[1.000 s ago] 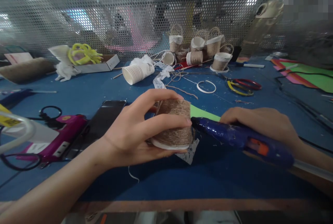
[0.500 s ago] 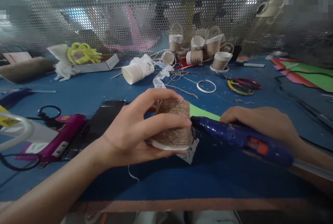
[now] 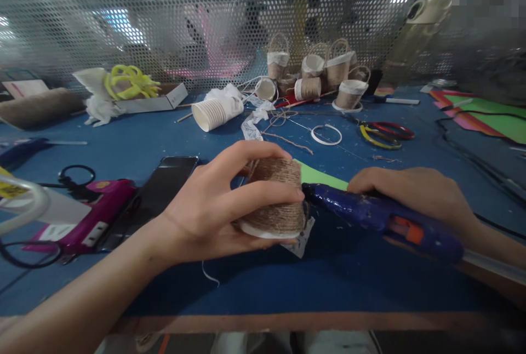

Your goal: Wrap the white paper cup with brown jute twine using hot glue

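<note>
Left hand: curled firmly around our twine-wrapped cup, 1 digit over the top, 1 across the near side, 1 underneath by the white rim.
Right hand: closed around the far side of our blue glue gun, and its hidden fingers leave us unable to tell about the trigger.
Cup: up in our grip over the middle of the blue table, white rim facing down.
Nozzle: black, right at the cup's right side by our fingertip; whether it touches the twine, we can't tell.
Glue stick: clear, poking out of the gun's back end.
Close by: green paper behind the nozzle, a lace scrap below the cup.
Left side: we see a black smartphone beside our wrist, then a magenta power strip.
Beyond: stacked paper cups on their side, a white ring, red-and-yellow-handled scissors.
Back row: 4 twine baskets with looped handles, before a perforated metal screen.
</note>
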The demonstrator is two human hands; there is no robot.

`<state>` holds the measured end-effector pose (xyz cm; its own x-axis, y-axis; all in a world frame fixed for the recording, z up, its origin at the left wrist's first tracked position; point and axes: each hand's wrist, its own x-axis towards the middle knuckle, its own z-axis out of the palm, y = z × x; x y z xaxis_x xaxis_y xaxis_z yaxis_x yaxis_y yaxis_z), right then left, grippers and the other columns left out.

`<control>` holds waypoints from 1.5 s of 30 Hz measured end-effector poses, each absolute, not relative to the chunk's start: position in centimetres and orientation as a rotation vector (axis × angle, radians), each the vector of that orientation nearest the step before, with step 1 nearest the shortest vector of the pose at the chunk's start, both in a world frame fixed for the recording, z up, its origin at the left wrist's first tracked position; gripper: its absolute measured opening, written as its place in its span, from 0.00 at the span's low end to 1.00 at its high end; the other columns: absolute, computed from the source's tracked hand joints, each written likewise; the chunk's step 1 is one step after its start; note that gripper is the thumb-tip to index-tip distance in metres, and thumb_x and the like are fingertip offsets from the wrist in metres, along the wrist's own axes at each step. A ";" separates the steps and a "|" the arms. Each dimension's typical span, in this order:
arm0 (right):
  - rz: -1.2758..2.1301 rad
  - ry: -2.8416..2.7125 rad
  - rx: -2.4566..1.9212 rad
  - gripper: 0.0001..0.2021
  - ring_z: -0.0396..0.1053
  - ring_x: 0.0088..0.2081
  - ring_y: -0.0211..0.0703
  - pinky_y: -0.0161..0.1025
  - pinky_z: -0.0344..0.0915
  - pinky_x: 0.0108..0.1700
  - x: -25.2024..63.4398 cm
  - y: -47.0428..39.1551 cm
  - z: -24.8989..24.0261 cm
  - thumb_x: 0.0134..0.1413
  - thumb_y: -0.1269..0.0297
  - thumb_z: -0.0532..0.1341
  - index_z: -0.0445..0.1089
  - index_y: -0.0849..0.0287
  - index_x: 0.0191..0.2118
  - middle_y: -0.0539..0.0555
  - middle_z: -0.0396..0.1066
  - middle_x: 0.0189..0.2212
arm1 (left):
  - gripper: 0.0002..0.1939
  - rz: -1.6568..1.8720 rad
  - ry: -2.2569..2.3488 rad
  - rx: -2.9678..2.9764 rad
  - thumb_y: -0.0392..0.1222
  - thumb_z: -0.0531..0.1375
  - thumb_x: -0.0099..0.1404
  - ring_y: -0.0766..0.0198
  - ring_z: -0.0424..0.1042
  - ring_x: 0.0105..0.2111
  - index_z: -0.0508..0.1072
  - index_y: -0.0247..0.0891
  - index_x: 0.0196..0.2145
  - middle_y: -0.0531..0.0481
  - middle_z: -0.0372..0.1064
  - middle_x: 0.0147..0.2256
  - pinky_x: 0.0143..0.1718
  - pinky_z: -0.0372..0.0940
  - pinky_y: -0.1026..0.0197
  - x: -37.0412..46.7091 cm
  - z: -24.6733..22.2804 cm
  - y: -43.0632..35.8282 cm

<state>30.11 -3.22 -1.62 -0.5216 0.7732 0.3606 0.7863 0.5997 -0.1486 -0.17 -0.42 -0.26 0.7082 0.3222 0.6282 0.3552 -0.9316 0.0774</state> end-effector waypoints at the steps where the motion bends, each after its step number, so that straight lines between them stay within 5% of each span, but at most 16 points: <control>1: -0.050 -2.443 -1.247 0.06 0.71 0.23 0.42 0.38 0.61 0.29 30.1 -3.2 -1.7 0.57 0.65 0.52 0.65 0.49 0.34 0.46 0.78 0.28 | 0.17 -1.036 -0.565 -2.854 0.47 0.68 0.67 0.52 0.75 0.52 0.75 0.43 0.51 0.37 0.67 0.57 0.48 0.77 0.53 -0.1 -0.3 -0.4; 24: 0.048 -2.559 -1.181 0.11 0.75 0.27 0.44 0.38 0.64 0.30 30.7 -2.9 -2.0 0.53 0.71 0.52 0.68 0.49 0.36 0.49 0.80 0.32 | 0.19 -0.898 -0.609 -2.858 0.47 0.66 0.68 0.48 0.74 0.55 0.73 0.48 0.55 0.39 0.67 0.59 0.46 0.76 0.51 -0.4 -0.7 -0.4; 39: 0.040 -2.599 -1.036 0.08 0.69 0.22 0.41 0.39 0.55 0.26 30.6 -2.4 -2.1 0.58 0.71 0.51 0.62 0.49 0.38 0.43 0.73 0.26 | 0.19 -0.678 -0.538 -2.877 0.47 0.63 0.69 0.44 0.73 0.54 0.71 0.46 0.56 0.36 0.65 0.58 0.37 0.75 0.52 -0.3 -0.5 0.0; 45: -0.004 -2.606 -0.967 0.05 0.67 0.20 0.40 0.39 0.51 0.23 30.7 -2.3 -2.2 0.60 0.68 0.52 0.62 0.49 0.38 0.42 0.71 0.25 | 0.16 -0.617 -0.605 -2.896 0.46 0.61 0.72 0.47 0.71 0.56 0.70 0.47 0.56 0.38 0.64 0.59 0.43 0.75 0.50 -0.2 -0.5 -0.3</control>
<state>30.70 -2.26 -2.15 -0.7011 0.6305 0.3329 0.6316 0.7659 -0.1203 -0.21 -0.35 -0.48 0.8370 0.3578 0.4141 0.4066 -0.9130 -0.0330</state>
